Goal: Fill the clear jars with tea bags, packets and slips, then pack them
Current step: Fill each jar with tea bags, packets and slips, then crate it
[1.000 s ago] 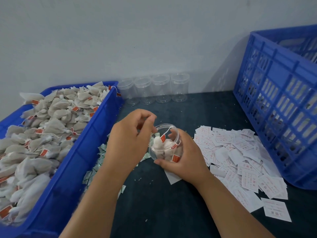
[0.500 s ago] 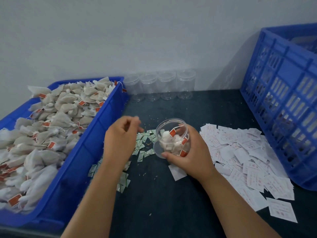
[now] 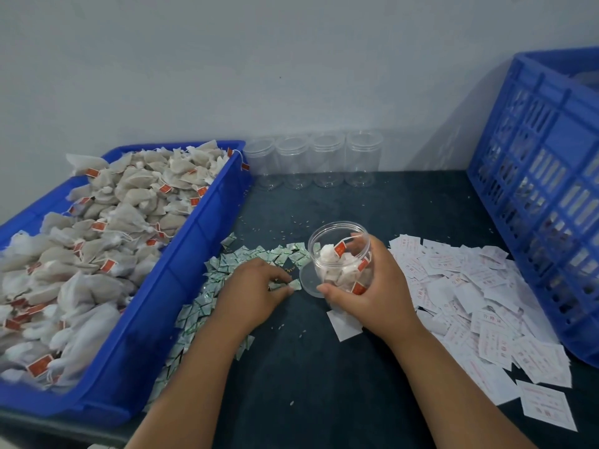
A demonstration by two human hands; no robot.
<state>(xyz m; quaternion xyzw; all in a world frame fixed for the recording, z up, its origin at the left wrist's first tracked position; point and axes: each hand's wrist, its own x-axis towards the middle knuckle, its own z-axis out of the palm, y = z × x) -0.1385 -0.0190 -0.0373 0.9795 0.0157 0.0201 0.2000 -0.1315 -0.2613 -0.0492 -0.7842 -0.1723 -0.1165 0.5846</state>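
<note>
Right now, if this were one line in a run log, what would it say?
left hand: pinching small packet from pile | right hand: holding tilted open jar with tea bags | lid: on table beside jar

Cut off, covered, unreadable
The crate [image 3: 534, 202] and bin [image 3: 181, 286] run past the picture's edges; print on the slips [image 3: 479, 306] is illegible; the right hand [image 3: 372, 286] covers the jar's [image 3: 337, 251] base.

we see plain pale wall [image 3: 291, 76] behind | dark table [image 3: 324, 367] butts against it | we note soft even light, faint shadow on wall at right | no floor in view
</note>
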